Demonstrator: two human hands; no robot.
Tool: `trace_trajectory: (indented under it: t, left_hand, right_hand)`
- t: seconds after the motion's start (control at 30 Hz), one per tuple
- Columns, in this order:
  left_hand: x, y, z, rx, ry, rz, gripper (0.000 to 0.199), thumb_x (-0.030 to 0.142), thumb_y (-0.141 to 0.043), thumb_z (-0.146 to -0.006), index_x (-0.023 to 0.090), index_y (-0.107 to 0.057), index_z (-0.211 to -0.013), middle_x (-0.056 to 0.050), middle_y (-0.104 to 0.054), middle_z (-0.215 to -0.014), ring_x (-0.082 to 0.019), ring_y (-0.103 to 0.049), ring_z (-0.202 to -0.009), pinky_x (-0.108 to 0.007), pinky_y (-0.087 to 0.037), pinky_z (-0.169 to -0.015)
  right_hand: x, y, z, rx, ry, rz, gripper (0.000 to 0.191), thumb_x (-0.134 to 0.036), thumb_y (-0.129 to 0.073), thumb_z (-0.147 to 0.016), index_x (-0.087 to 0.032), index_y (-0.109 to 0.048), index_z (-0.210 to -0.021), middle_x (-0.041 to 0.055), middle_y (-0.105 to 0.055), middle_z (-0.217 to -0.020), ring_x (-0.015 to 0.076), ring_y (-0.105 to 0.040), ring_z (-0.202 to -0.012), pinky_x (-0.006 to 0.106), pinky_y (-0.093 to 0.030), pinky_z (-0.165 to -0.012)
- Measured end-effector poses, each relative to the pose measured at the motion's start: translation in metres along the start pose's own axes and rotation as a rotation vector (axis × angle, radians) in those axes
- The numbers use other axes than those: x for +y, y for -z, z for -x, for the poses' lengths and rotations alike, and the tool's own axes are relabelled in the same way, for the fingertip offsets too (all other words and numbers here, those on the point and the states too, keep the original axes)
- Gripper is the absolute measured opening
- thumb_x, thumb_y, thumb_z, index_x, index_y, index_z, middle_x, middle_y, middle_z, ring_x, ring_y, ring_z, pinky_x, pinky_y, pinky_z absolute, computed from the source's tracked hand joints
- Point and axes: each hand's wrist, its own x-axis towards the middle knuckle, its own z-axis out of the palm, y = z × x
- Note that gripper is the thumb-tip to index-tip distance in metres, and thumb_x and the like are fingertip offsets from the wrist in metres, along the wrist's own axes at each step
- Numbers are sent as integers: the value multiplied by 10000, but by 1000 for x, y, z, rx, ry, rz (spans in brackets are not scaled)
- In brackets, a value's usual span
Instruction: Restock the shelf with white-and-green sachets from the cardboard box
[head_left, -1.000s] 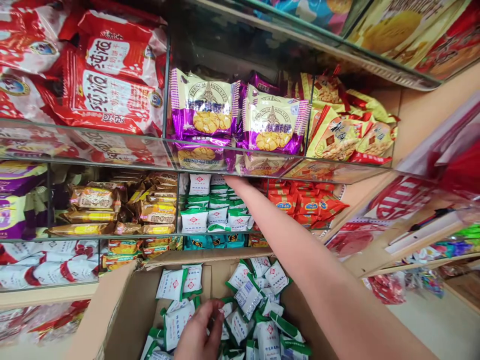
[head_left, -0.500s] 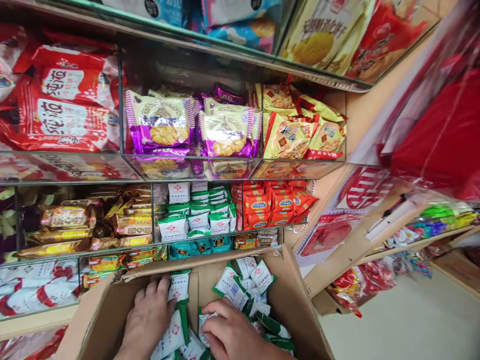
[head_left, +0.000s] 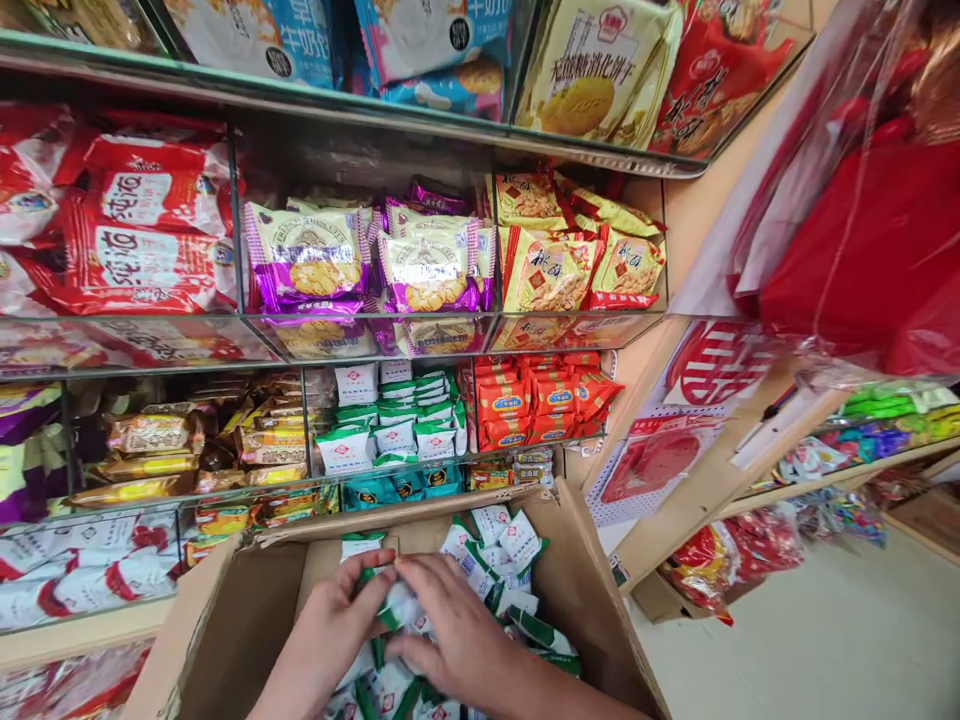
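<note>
Both hands are inside an open cardboard box [head_left: 225, 610] that holds many small white-and-green snack packets [head_left: 517, 540]. My left hand [head_left: 337, 610] pinches the left end of a white-and-green packet [head_left: 403, 605]. From the right, my right hand [head_left: 450, 620] curls its fingers round the same packet, partly covering it. The two hands nearly touch at the fingertips. More packets lie loose beneath the hands. On the lower shelf behind the box, matching white-and-green packets [head_left: 394, 438] are stacked in rows.
Glass shelves [head_left: 390, 340] with dividers rise behind the box. They hold purple cookie packs [head_left: 307, 255], red packs [head_left: 154, 240] and orange-red packets [head_left: 525, 400]. Wrapped red goods [head_left: 862, 250] hang at the right, over a side shelf [head_left: 825, 490] and pale floor [head_left: 765, 650].
My left hand has moved right from the box's left side to meet my right hand. A packet is now lifted between them. The view has shifted slightly.
</note>
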Motion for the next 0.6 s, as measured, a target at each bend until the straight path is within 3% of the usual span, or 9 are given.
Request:
trace_trajectory:
  t: [0.07, 0.13, 0.2, 0.3, 0.37, 0.47, 0.6]
  left_hand:
    - [10, -7, 7, -77, 66, 248, 465, 514, -541, -694, 157, -569, -991, -27, -625, -750, -184, -560, -689, -259, -431, -540]
    - [14, -11, 10, -41, 65, 269, 539, 572, -479, -717, 147, -564, -1037, -17, -599, -679, -171, -516, -623, -246, -378, -476]
    - [13, -15, 9, -9, 3, 190, 513, 576, -515, -695, 169, -585, -1000, -4, -592, -683, -161, -491, -628, -238, -375, -497]
    - [8, -25, 4, -63, -74, 197, 374, 518, -626, -633, 190, -604, -812, 15, -581, -696, -155, -499, -671, -241, -419, -606]
    - [4, -33, 2, -36, -92, 210, 355, 525, -626, -624, 191, -572, -729, 28, -541, -646, -142, -477, -625, -236, -413, -583]
    - [-1, -43, 3, 125, -164, 41, 359, 563, -544, -669, 205, -515, -655, 47, -456, -566, -125, -405, -541, -222, -360, -502]
    - [-11, -45, 5, 275, -258, -205, 338, 541, -411, -757, 239, -459, -614, 48, -446, -514, -140, -416, -495, -233, -347, -483]
  right_hand:
    - [-3, 4, -2, 107, -64, -99, 369, -242, -552, -776, -209, -487, -1138, 72, -570, -1086, 204, -506, -1014, 349, -402, -895]
    - [-3, 4, -1, 176, -207, -321, 252, -257, -511, -806, -217, -505, -1055, 43, -613, -966, 183, -568, -885, 322, -458, -779]
    - [-3, 2, 1, 203, -328, -555, 249, -302, -520, -804, -224, -476, -1036, 23, -619, -936, 169, -587, -823, 289, -478, -682]
    - [-3, -2, 2, 249, -366, -711, 285, -378, -529, -794, -220, -448, -1018, 23, -602, -969, 154, -575, -813, 265, -466, -659]
    - [-2, -3, -1, 301, -389, -655, 250, -424, -483, -810, -195, -476, -911, 21, -596, -852, 139, -552, -725, 253, -441, -631]
    - [1, -1, -7, 381, -467, -397, 335, -475, -402, -827, -186, -443, -662, -9, -484, -600, 120, -448, -564, 245, -361, -532]
    - [3, -3, -9, 434, -498, -171, 385, -468, -326, -851, -201, -370, -578, -20, -399, -527, 120, -380, -510, 261, -294, -495]
